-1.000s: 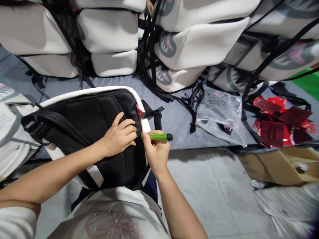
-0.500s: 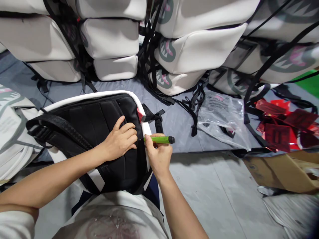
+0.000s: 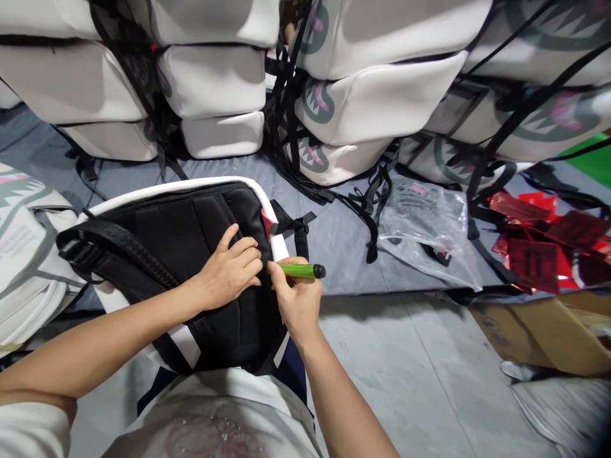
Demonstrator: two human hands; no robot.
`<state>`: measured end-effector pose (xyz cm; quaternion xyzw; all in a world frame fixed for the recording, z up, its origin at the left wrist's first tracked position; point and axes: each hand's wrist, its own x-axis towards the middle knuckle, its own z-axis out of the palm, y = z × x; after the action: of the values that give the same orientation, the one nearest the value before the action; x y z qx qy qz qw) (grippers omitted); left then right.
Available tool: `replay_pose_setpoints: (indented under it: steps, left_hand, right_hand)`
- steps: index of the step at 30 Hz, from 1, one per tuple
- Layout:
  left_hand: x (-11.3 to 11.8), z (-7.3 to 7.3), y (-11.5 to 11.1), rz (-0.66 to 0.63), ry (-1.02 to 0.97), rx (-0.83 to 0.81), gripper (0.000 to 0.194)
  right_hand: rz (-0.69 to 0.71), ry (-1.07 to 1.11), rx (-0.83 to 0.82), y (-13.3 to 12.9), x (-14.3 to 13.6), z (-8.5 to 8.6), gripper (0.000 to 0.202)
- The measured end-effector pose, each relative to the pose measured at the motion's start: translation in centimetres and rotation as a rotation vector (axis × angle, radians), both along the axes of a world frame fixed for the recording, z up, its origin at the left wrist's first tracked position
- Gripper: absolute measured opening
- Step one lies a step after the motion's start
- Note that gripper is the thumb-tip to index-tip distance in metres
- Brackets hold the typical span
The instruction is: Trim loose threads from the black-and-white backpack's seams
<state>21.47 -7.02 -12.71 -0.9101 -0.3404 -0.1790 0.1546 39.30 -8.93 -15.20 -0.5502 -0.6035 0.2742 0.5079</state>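
Observation:
A backpack [image 3: 176,222] with a black back panel and white edging lies in front of me, straps facing up, partly on the table and partly against my lap. My left hand [image 3: 231,270] rests on the black panel with its fingers spread, holding nothing. My right hand [image 3: 298,296] grips a green marker [image 3: 300,271] with a black end pointing right. The marker's other end is hidden by my fingers, at the backpack's right edge. A small red piece [image 3: 267,222] shows on that edge, above my right hand.
Stacked white backpacks [image 3: 214,83] with dangling black straps line the back. On the table [image 3: 344,235], a clear plastic bag [image 3: 424,222] and shiny red packets [image 3: 539,248] lie to the right. A cardboard box [image 3: 534,331] stands below them; another white bag [image 3: 23,254] is at left.
My right hand and the green marker have moved slightly left, over the backpack's edge. My left hand has stayed nearly in place on the panel.

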Motion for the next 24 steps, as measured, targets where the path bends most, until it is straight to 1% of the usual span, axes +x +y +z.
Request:
replay_pose_setpoints:
  steps: [2, 4, 8, 11, 14, 18, 21, 24]
  left_hand:
    - [0.05, -0.01, 0.02, 0.005, 0.001, 0.010, 0.022]
    - [0.09, -0.02, 0.05, 0.005, 0.000, 0.010, 0.022]
    - [0.08, -0.09, 0.12, 0.008, 0.005, 0.006, 0.023]
    - [0.03, -0.14, 0.15, 0.012, 0.011, 0.006, 0.023]
    - [0.04, -0.01, 0.03, 0.022, 0.023, -0.001, 0.023]
    - [0.10, 0.36, -0.19, 0.034, 0.050, -0.031, 0.024]
    - [0.14, 0.34, 0.11, 0.027, 0.069, -0.064, 0.022]
    - [0.41, 0.39, 0.37, 0.051, 0.084, -0.085, 0.022]
  right_hand:
    - [0.005, -0.011, 0.004, 0.07, 0.08, 0.01, 0.024]
    - [-0.018, -0.024, 0.005, 0.14, 0.26, 0.06, 0.024]
    - [-0.002, 0.035, -0.048, 0.16, 0.49, 0.03, 0.025]
    - [-0.018, 0.047, -0.052, 0.14, 0.43, -0.13, 0.025]
    - [0.008, 0.056, -0.051, 0.14, 0.41, -0.15, 0.024]
    - [-0.008, 0.041, -0.057, 0.30, 0.45, 0.06, 0.025]
    - [0.003, 0.042, -0.080, 0.76, 0.46, 0.00, 0.027]
    - [-0.003, 0.005, -0.070, 0.86, 0.92, -0.12, 0.031]
